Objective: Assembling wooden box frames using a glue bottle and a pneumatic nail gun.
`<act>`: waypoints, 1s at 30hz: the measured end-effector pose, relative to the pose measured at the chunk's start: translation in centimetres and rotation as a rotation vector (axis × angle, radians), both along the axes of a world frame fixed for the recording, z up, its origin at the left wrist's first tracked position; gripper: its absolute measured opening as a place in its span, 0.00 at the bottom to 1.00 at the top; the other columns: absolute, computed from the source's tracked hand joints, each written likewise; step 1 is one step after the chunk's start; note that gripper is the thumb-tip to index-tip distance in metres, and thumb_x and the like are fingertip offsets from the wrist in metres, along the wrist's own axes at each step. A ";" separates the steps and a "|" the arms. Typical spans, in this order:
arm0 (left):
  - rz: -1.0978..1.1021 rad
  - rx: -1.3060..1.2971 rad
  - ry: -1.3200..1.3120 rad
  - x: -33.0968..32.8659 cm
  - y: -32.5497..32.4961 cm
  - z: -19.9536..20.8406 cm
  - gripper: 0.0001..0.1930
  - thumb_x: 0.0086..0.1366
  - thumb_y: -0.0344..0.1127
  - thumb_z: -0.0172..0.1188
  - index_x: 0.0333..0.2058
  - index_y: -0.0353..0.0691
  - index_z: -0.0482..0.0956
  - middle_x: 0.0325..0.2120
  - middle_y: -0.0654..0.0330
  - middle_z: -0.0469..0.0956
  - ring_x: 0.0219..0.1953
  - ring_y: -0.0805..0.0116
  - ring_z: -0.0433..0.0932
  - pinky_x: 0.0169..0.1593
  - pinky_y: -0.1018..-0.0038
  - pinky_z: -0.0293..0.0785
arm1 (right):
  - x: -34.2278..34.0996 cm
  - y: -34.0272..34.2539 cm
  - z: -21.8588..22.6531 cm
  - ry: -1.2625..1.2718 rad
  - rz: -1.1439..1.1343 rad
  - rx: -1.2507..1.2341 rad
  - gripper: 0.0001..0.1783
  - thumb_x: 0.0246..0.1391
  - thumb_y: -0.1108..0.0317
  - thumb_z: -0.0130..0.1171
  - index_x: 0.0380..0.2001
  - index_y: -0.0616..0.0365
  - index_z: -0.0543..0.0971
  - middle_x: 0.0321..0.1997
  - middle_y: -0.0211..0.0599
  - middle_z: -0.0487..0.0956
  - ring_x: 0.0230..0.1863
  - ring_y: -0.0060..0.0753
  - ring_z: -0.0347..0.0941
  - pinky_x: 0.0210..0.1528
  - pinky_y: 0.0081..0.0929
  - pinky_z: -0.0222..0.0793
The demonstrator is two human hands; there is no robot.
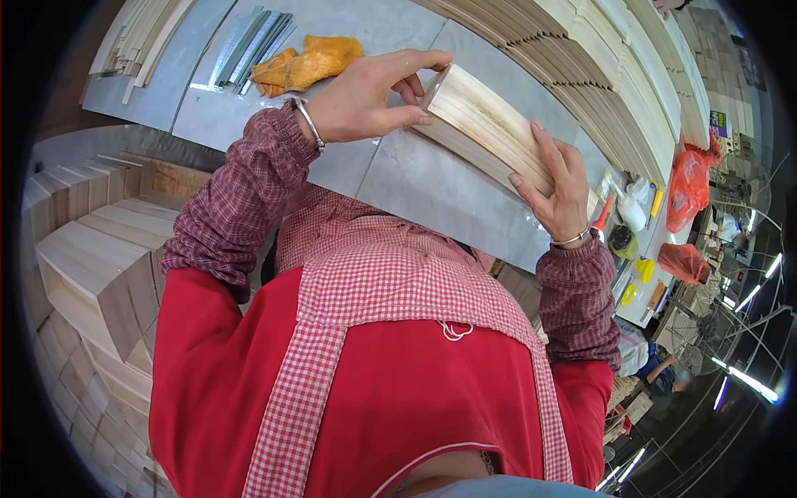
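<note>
A long, pale wooden box-shaped piece point(486, 116) lies aslant over the grey tabletop point(432, 187), its near-left end facing me. At that end, my left hand point(374, 95) grips it between the thumb below and the bent fingers above. My right hand point(560, 187) holds the other end, thumb on the near side and fingers over the top. Whether the piece is hollow or solid does not show. Just beyond my left wrist, a crumpled orange-yellow cloth point(320, 62) rests on the table.
Grey strips point(253, 50) and thin wooden strips point(137, 46) lie at the far left. Stacked boards point(581, 50) line the far side. Rightward are a white bottle point(631, 212), a red nozzle point(603, 213) and a red plastic bag point(689, 191). Wooden boxes point(104, 270) are piled at left.
</note>
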State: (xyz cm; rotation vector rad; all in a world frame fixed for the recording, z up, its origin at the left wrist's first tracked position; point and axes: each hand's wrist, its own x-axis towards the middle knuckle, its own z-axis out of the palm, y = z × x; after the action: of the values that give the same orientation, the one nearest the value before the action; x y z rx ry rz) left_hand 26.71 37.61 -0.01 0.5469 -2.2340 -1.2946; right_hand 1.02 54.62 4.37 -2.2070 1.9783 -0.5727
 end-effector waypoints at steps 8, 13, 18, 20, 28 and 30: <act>-0.036 -0.032 -0.008 -0.2 -0.4 -0.2 0.34 0.49 0.28 0.66 0.57 0.45 0.67 0.40 0.59 0.73 0.35 0.70 0.74 0.42 0.78 0.75 | -0.1 0.1 -0.2 0.029 0.000 0.005 0.36 0.43 0.50 0.63 0.57 0.49 0.70 0.43 0.36 0.72 0.39 0.34 0.66 0.45 0.28 0.61; -0.054 -0.043 0.047 -0.1 -0.3 -0.6 0.35 0.49 0.30 0.68 0.57 0.45 0.67 0.40 0.61 0.72 0.35 0.72 0.72 0.42 0.80 0.73 | 0.2 0.2 -0.1 0.036 0.003 0.016 0.36 0.43 0.50 0.63 0.57 0.49 0.70 0.43 0.36 0.72 0.39 0.33 0.66 0.45 0.28 0.60; -0.076 0.057 0.072 -0.6 -0.3 -0.9 0.35 0.49 0.32 0.69 0.57 0.45 0.67 0.43 0.62 0.69 0.37 0.73 0.70 0.45 0.80 0.70 | 0.2 0.2 -0.2 0.055 0.008 -0.019 0.35 0.44 0.50 0.62 0.57 0.48 0.70 0.43 0.35 0.72 0.39 0.33 0.66 0.45 0.28 0.60; -0.099 0.086 0.094 -0.7 -0.4 -1.0 0.36 0.48 0.32 0.70 0.57 0.45 0.67 0.44 0.62 0.69 0.37 0.73 0.69 0.45 0.80 0.70 | 0.2 0.1 -0.1 0.057 -0.001 -0.022 0.35 0.45 0.50 0.62 0.57 0.48 0.70 0.43 0.35 0.72 0.39 0.33 0.66 0.45 0.28 0.60; -0.144 0.192 0.200 -1.0 -0.9 -1.8 0.34 0.48 0.31 0.70 0.56 0.46 0.69 0.43 0.64 0.68 0.35 0.75 0.68 0.43 0.83 0.68 | 0.1 0.0 -0.3 0.085 0.016 -0.052 0.34 0.46 0.50 0.61 0.57 0.46 0.70 0.42 0.33 0.72 0.40 0.33 0.66 0.45 0.29 0.60; -0.152 0.203 0.199 -1.2 -0.9 -1.8 0.34 0.48 0.30 0.70 0.55 0.46 0.69 0.43 0.64 0.67 0.35 0.75 0.68 0.43 0.83 0.68 | 0.0 0.0 -0.2 0.084 0.007 -0.060 0.34 0.46 0.50 0.61 0.57 0.46 0.70 0.43 0.33 0.72 0.40 0.33 0.66 0.45 0.29 0.60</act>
State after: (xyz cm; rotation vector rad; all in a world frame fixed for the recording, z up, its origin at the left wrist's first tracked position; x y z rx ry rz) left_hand 25.53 36.68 -1.79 0.3074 -2.0265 -1.5909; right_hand 1.00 54.67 4.14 -2.3093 2.0181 -0.5548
